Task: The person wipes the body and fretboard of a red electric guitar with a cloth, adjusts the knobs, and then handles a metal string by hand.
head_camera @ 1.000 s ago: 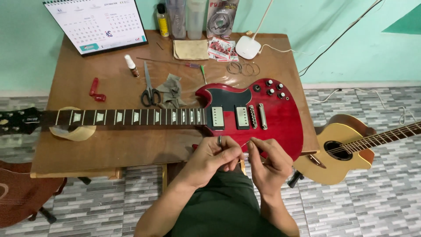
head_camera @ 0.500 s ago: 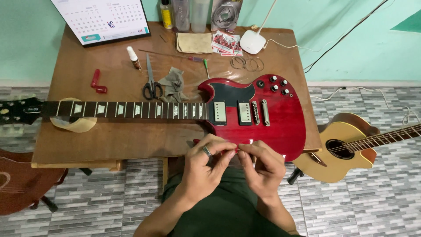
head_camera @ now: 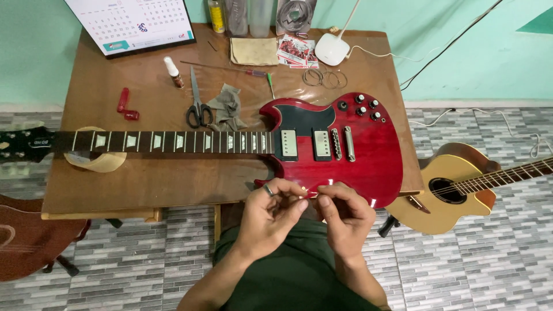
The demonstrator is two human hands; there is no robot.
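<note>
Thin string (head_camera: 311, 192) was pinched betw. left hand (head_camera: 271, 216) & right hand (head_camera: 345, 219), axis left-right, at worktop (head_camera: 173, 178) front edge, just below red guitar (head_camera: 357, 155).

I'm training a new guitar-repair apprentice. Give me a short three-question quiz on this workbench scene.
1. True or false: the red electric guitar lies flat on the wooden table.
2. What lies nearest the scissors? A) grey cloth B) white lamp base C) acoustic guitar
3. Where do the left hand and right hand meet?

Key:
1. True
2. A
3. At the table's near edge, in front of the guitar body, fingers pinched together on something too small to identify.
</note>
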